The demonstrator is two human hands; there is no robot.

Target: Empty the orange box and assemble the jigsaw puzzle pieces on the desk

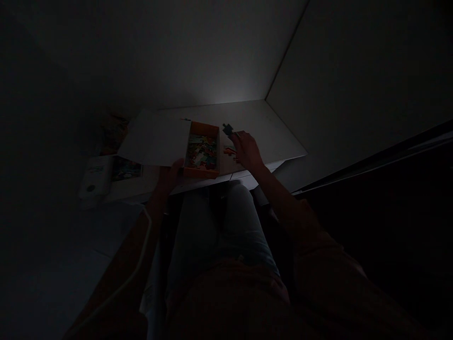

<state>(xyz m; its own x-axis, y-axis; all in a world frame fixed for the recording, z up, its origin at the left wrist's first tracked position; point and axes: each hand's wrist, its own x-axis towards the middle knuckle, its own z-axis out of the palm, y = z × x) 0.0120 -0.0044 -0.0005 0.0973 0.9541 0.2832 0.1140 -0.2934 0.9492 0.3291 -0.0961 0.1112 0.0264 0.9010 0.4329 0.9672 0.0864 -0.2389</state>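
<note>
Puzzle piece, the dark teal one: where is it?

"Right at the fingertips of my right hand, just past the corner of the orange box, over the white table."

How's your grip on it?

"Fingers together, pinching it, as far as this dim light shows."

And your left hand?

"Up against the near edge of the box. It's too dark to tell whether it's clamped on."

What's in the box?

"A heap of colored puzzle pieces. A few orange pieces lie just beside it, near my right hand."

What else is around?

"A white sheet left of the box, then a white packet beside a picture card. My jeans are below the table's edge."
</note>
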